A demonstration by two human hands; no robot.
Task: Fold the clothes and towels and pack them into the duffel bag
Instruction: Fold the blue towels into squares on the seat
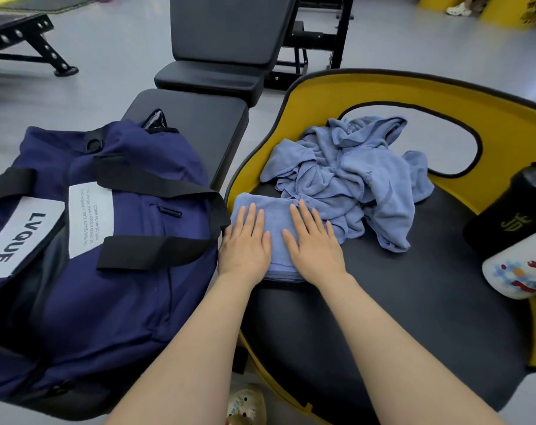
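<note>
Folded light-blue terry towel is pressed flat under both open, ungripping hands, left hand and right hand (packing into navy fabric duffel bag seems next).

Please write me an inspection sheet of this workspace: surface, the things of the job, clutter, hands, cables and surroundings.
Surface: black seat pad with a yellow backrest.
Job's things: folded blue towel on the seat's near left edge; crumpled blue pile behind it, touching it; navy duffel bag on a black bench to the left.
Clutter: black bottle and white printed bottle at the seat's right.
Hands: left hand and right hand press flat on the folded towel, fingers straight.
Cables: nothing seen.
Surroundings: grey floor, gym equipment frames.
</note>
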